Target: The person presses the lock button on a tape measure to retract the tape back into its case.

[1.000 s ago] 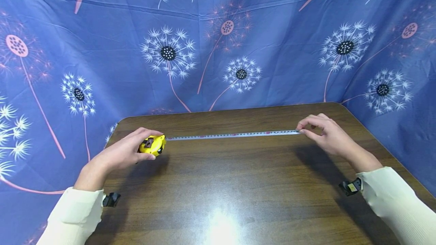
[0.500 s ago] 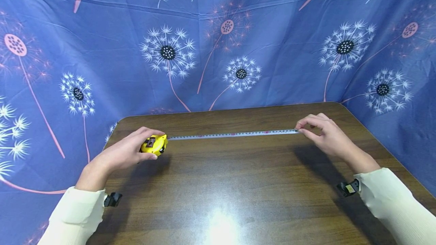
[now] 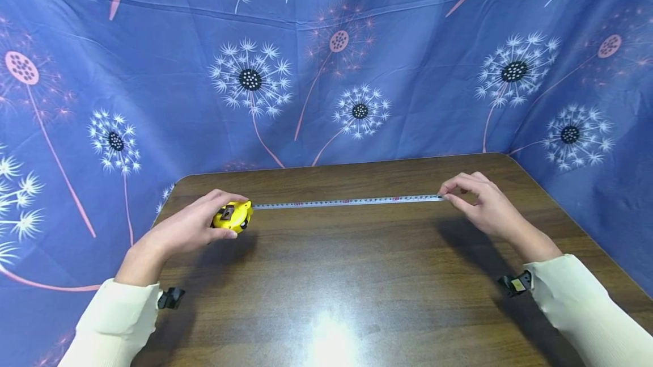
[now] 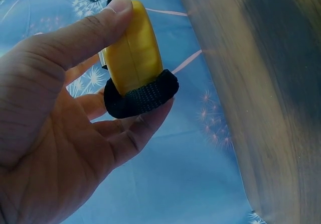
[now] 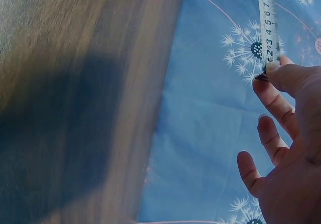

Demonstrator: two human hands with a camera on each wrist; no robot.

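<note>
My left hand (image 3: 189,225) grips the yellow case of a tape measure (image 3: 237,218) between thumb and fingers, at the left of the head view. A black strap (image 4: 143,98) wraps the lower end of the case in the left wrist view. From the case, the white blade (image 3: 326,203) runs straight across to the right, pulled out above the table. At its far end, the thumb and index finger of my right hand (image 3: 484,202) pinch the tip. The right wrist view shows the blade's low numbers close to the thumb, with the other fingers loosely bent.
The brown wooden table (image 3: 326,265) lies under both hands, with their shadows and a bright glare on it. Behind it and at the sides hangs a blue cloth (image 3: 433,72) printed with dandelions. Small black devices (image 3: 170,298) sit at both wrists.
My right hand has shifted slightly left, and the tape measure's case has edged slightly right in my left hand. The stretch of blade between them is a little shorter.
</note>
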